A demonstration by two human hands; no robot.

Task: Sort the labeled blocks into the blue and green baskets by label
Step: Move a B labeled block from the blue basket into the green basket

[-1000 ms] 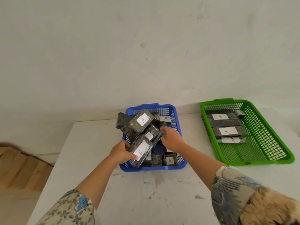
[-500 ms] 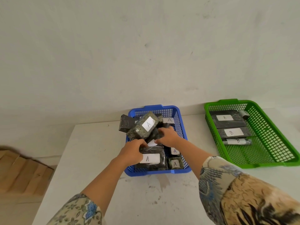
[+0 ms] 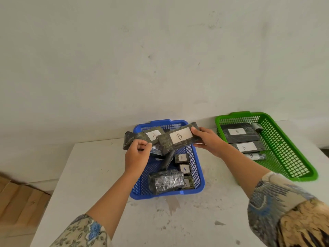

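Note:
My right hand (image 3: 208, 141) grips a long dark wrapped block labeled B (image 3: 178, 139), lifted above the blue basket (image 3: 200, 179). My left hand (image 3: 138, 154) is closed on the end of a dark block labeled A (image 3: 140, 137) that leans over the basket's far left rim. Inside the blue basket lie a foil-wrapped block (image 3: 166, 180) and small blocks labeled A (image 3: 184, 169). The green basket (image 3: 288, 157) to the right holds three blocks labeled B (image 3: 238, 133).
Both baskets stand on a stained white table (image 3: 178, 216) pushed against a pale wall. The table's left edge drops to a floor with wooden boards (image 3: 17, 198). Patterned sleeves cover both forearms near the bottom of the view.
My right hand has pulled a block labeled B up out of the blue basket's pile. My left hand moved up to the leaning A block; the block it held earlier lies in the basket.

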